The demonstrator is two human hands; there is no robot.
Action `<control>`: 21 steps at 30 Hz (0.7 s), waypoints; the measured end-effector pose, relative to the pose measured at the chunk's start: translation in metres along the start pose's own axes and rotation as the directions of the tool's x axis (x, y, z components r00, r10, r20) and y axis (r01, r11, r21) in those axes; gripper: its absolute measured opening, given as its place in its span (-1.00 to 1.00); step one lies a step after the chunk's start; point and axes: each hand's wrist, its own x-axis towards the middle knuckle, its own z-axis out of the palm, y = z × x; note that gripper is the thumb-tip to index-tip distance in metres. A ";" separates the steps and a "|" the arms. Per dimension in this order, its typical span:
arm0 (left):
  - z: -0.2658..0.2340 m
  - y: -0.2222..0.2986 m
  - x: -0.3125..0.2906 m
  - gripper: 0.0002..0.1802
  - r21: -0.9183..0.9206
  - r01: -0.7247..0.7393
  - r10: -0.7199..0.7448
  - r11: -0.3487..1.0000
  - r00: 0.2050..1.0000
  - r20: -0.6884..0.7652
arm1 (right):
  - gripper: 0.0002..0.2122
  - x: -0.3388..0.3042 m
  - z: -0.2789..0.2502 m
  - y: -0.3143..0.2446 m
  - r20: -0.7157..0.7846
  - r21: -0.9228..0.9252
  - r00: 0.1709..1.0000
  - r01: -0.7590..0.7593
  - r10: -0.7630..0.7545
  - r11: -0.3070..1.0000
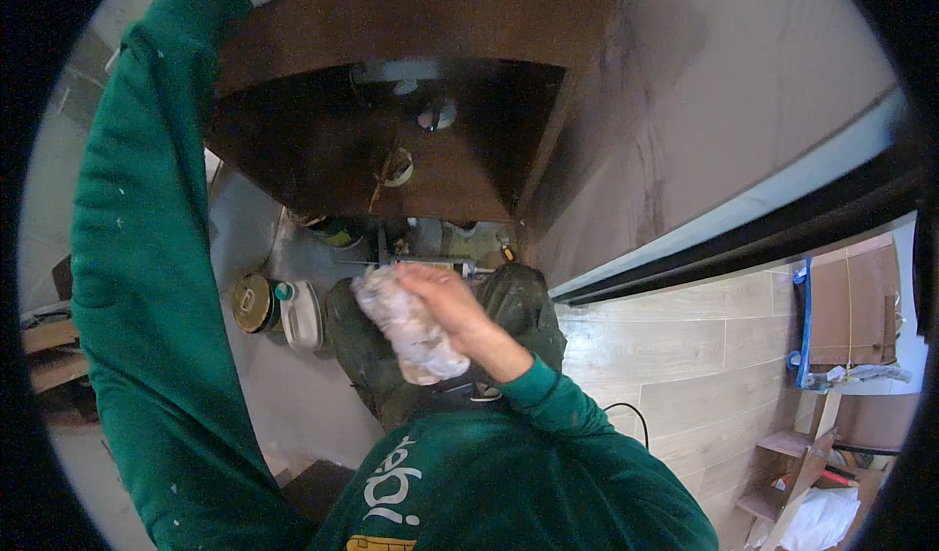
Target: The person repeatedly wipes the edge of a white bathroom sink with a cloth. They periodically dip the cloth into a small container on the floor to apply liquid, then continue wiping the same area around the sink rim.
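My right hand is closed on a crumpled, stained whitish rag, holding it over my lap. The rag hangs down from the fingers toward my shirt. My left arm, in a green sleeve, reaches up along the left side of a dark brown cabinet; the hand itself lies beyond the upper edge of the picture. Just past my right hand, a sealant tube with a pale nozzle lies crosswise near my knees.
The cabinet's dark interior has round cut-outs. To the left stand a round tin and a white jug with a green cap. A large brown panel slants along the right. Wooden pieces stand at far right.
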 end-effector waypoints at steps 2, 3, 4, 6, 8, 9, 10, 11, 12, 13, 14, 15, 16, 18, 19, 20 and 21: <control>-0.004 0.000 0.000 -0.66 0.059 -0.065 0.071 0.996 0.991 -0.109 | -0.68 -0.004 0.010 0.009 0.158 0.190 0.987 -0.007 -0.024 0.982; -0.007 0.001 0.003 -0.65 -0.333 0.229 -0.197 0.915 0.972 0.129 | -0.66 -0.007 0.013 0.013 0.169 0.177 0.985 -0.047 0.016 0.983; -0.011 0.001 0.007 -0.66 -0.385 0.276 -0.252 0.881 0.961 0.114 | -0.62 -0.011 0.014 0.017 0.231 0.205 0.973 -0.040 -0.008 0.978; -0.018 0.009 0.011 -0.68 -0.483 0.357 -0.360 0.799 0.928 0.091 | -0.64 -0.019 0.014 0.021 0.210 0.050 0.972 -0.122 0.109 0.991; -0.025 0.013 0.013 -0.71 -0.458 0.340 -0.356 0.822 0.933 0.054 | -0.69 -0.023 0.011 0.021 0.212 0.112 0.974 -0.105 0.080 0.988; -0.028 0.015 0.013 -0.72 -0.444 0.334 -0.356 0.831 0.934 0.035 | -0.70 -0.024 0.010 0.018 0.215 0.094 0.976 -0.047 0.025 0.995; -0.031 0.016 0.011 -0.72 -0.388 0.324 -0.355 0.863 0.935 -0.010 | -0.71 -0.024 0.009 0.014 0.212 0.054 0.977 -0.002 -0.009 0.999; -0.033 0.015 0.010 -0.71 -0.331 0.313 -0.350 0.890 0.935 -0.057 | -0.73 -0.024 0.008 0.008 0.214 0.012 0.975 0.052 -0.053 0.999; -0.034 0.015 0.010 -0.70 -0.273 0.300 -0.339 0.914 0.935 -0.106 | -0.74 -0.024 0.008 0.001 0.204 -0.045 0.974 0.109 -0.098 0.993; -0.034 0.011 0.015 -0.71 -0.136 0.173 -0.205 0.975 0.938 -0.280 | -0.76 -0.025 0.007 -0.007 0.202 -0.104 0.967 0.178 -0.154 0.979; -0.034 0.011 0.017 -0.70 -0.063 0.155 -0.167 0.986 0.938 -0.303 | -0.78 -0.026 0.007 -0.015 0.213 -0.153 0.943 0.289 -0.254 0.945; -0.038 0.010 0.019 -0.69 0.011 0.139 -0.128 0.990 0.937 -0.325 | -0.80 -0.028 0.009 -0.023 0.208 -0.222 0.909 0.404 -0.362 0.887; -0.044 0.012 0.020 -0.68 0.095 0.108 -0.066 0.990 0.926 -0.371 | -0.79 -0.031 0.011 -0.031 0.196 -0.203 0.902 0.420 -0.384 0.884; -0.061 0.025 0.024 -0.70 -0.013 0.180 -0.167 0.984 0.882 -0.440 | -0.78 -0.042 0.011 -0.045 0.168 -0.184 0.885 0.461 -0.435 0.868; -0.075 0.035 0.023 -0.70 -0.068 0.193 -0.202 0.979 0.849 -0.488 | -0.76 -0.047 0.010 -0.052 0.159 -0.264 0.859 0.512 -0.487 0.818; -0.093 0.048 0.018 -0.70 -0.194 0.248 -0.312 0.949 0.815 -0.488 | -0.76 -0.053 0.008 -0.059 0.162 -0.277 0.832 0.555 -0.531 0.784; -0.113 0.070 0.007 -0.69 -0.365 0.290 -0.425 0.885 0.822 -0.379 | -0.75 -0.058 0.007 -0.066 0.162 -0.288 0.804 0.593 -0.572 0.752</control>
